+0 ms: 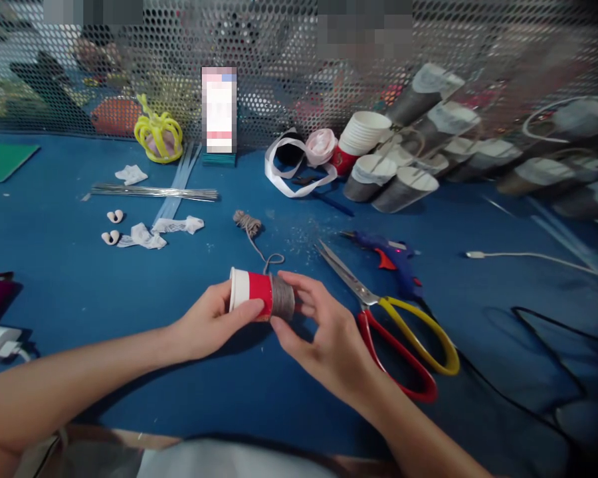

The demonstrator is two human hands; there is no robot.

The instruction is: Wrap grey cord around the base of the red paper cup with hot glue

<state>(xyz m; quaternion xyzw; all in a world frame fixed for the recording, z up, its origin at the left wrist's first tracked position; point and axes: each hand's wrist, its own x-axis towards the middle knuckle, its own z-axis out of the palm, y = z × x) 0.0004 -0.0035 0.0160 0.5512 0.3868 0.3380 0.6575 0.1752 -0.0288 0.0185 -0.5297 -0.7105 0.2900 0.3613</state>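
Note:
A red and white paper cup (260, 292) lies on its side above the blue table, its base end wound with grey yarn (282, 299). Fingers of my left hand (214, 315) are closed round the cup's white rim end, the thumb on the red band. My right hand (319, 325) curves about the yarn-wrapped end, fingertips and thumb on its edges. From the wound part a strand runs up to a small bundle of grey yarn (248, 223) lying beyond the cup. The cup's inside is hidden from me.
Large scissors (366, 296) with red and yellow handles and a blue glue gun (391, 255) lie at right. Behind stand stacked paper cups (363, 133) and several grey-wrapped cups (408, 188). Lace pieces (179, 225) and wires (154, 192) lie left. A metal mesh (279, 66) borders the back.

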